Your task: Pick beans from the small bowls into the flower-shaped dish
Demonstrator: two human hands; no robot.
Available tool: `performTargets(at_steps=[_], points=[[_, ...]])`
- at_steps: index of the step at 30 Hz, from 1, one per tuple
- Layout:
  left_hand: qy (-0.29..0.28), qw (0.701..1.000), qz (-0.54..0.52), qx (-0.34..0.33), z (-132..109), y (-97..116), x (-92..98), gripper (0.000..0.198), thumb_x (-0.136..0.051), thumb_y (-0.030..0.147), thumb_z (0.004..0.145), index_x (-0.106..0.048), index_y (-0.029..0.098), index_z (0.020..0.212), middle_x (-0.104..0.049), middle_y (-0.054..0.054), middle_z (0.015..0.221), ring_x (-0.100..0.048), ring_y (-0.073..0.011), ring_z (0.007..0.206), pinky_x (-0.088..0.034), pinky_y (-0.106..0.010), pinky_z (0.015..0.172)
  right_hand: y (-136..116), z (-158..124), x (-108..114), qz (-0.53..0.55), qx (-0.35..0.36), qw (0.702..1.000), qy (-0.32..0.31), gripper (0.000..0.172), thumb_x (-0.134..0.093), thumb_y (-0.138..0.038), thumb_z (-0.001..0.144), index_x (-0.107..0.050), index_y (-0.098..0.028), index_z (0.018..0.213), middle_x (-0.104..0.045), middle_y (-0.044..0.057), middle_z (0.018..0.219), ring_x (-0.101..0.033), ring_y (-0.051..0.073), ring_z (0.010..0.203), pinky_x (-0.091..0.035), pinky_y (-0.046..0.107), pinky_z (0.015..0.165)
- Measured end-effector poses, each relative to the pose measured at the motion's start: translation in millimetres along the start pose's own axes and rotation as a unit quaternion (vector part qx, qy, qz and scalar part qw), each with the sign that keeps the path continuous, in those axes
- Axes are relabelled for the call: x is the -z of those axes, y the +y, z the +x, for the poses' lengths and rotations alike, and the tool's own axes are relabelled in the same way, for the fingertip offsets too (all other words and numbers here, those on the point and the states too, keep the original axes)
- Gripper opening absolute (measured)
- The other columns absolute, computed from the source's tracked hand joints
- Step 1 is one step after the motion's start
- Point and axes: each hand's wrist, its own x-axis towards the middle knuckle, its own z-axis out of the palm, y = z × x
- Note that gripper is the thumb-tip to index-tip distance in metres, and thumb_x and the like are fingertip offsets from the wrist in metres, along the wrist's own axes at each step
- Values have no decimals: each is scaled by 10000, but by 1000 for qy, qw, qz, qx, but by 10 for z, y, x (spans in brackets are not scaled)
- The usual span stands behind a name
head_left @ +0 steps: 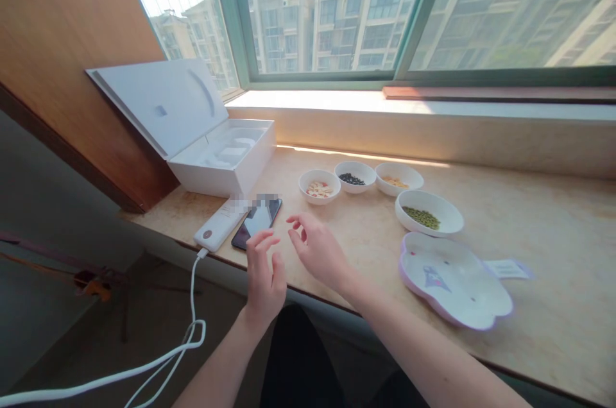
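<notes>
So both bare hands hover over a cream marble-look windowsill counter (543, 305). The left hand (264, 283) is just beside a glossy black smartphone (257, 222), fingers loosely spread, pinching nothing. The right hand (317, 251) is palm down and half curled, also empty, a little further right. The phone lies right by a white rectangular power bank (219, 225) with a white charging cable (193, 292) trailing off the counter. A pixelated patch blurs the phone's top edge, and nothing there is readable.
</notes>
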Motion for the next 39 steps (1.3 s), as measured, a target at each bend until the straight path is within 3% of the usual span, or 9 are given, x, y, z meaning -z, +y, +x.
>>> performTargets(at_steps=[5, 9, 13, 18, 23, 29, 34, 39], points=[[-175, 976, -106, 72, -8, 331, -303, 317, -509, 108, 910, -524, 224, 1205, -548, -119, 1263, -551, -239, 1245, -455, -450, 1096, -21, -443, 888, -80, 10, 997, 1, 222, -516, -382, 975, -680, -268, 1073, -737, 51, 987, -662, 197, 748, -526, 348, 693], [-277, 945, -151, 89, 84, 575, -512, 365, -535, 116, 893, -515, 232, 1238, -492, -136, 1357, -507, -251, 1322, -429, -471, 1142, 426, -669, 1675, -241, -20, 965, 98, 334, -491, -517, 957, -703, -259, 957, -731, 91, 992, -688, 270, 843, -542, 429, 774], [-314, 933, -166, 65, 277, 791, -771, 350, -551, 174, 914, -513, 227, 1258, -441, -155, 1425, -466, -276, 1375, -389, -514, 1179, 900, -839, 2096, -325, -12, 937, 129, 396, -491, -584, 926, -710, -257, 968, -717, 114, 1109, -671, 333, 1049, -523, 513, 920], [-338, 927, -157, 46, 473, 972, -1142, 323, -514, 264, 970, -504, 192, 1284, -439, -175, 1443, -418, -293, 1425, -365, -522, 1195, 1116, -1024, 2079, -335, -20, 938, 88, 418, -495, -585, 931, -705, -285, 1134, -678, 112, 1293, -637, 349, 1184, -500, 559, 993], [-324, 919, -199, 108, 361, 1020, -1363, 323, -470, 198, 958, -521, 201, 1278, -510, -153, 1392, -525, -253, 1323, -446, -470, 1135, 1139, -1131, 1931, -309, -39, 940, 140, 421, -466, -528, 971, -626, -251, 1245, -648, 127, 1337, -628, 337, 1222, -518, 527, 1001], [-351, 872, -242, 240, 179, 1038, -1392, 383, -505, 181, 915, -537, 199, 1296, -636, -145, 1314, -682, -223, 1069, -565, -384, 928, 1096, -1119, 1809, -277, -61, 935, 214, 350, -497, -475, 969, -611, -227, 1190, -673, 134, 1235, -665, 325, 1116, -529, 497, 961], [-342, 867, -261, 251, 160, 1089, -1337, 360, -443, 146, 912, -592, 198, 1236, -708, -116, 1221, -712, -199, 917, -582, -334, 776, 952, -1048, 1643, -273, -67, 930, 238, 291, -483, -423, 980, -625, -212, 1122, -668, 149, 1187, -652, 325, 1113, -526, 472, 940], [-327, 877, -250, 248, 169, 1077, -1275, 322, -427, 141, 923, -613, 199, 1180, -741, -97, 1092, -708, -203, 942, -578, -335, 793, 848, -1031, 1544, -250, -66, 942, 217, 291, -460, -421, 991, -608, -219, 1138, -652, 140, 1211, -648, 326, 1122, -529, 482, 926]])
